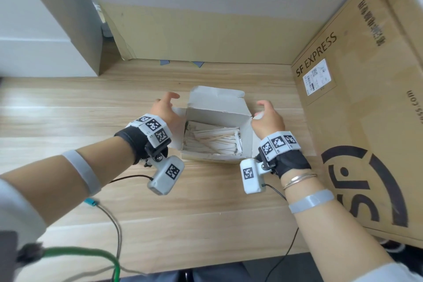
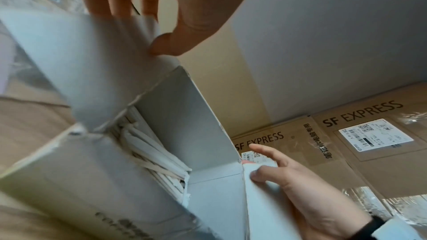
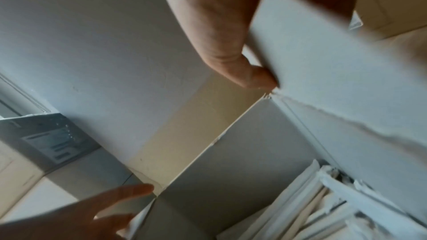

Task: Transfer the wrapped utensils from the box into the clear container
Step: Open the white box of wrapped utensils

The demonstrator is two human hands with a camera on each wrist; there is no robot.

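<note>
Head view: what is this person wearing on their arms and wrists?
Each wrist has a black wrap, a white band of black-and-white square markers and a white camera pod with a thin black cable. Both forearms carry a pale grey band. The right wrist adds thin metal bangles. White sleeves show at the elbows.

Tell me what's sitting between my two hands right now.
The open white box with the wrapped utensils piled inside; left hand and right hand each hold a side flap. The head view shows it.
</note>
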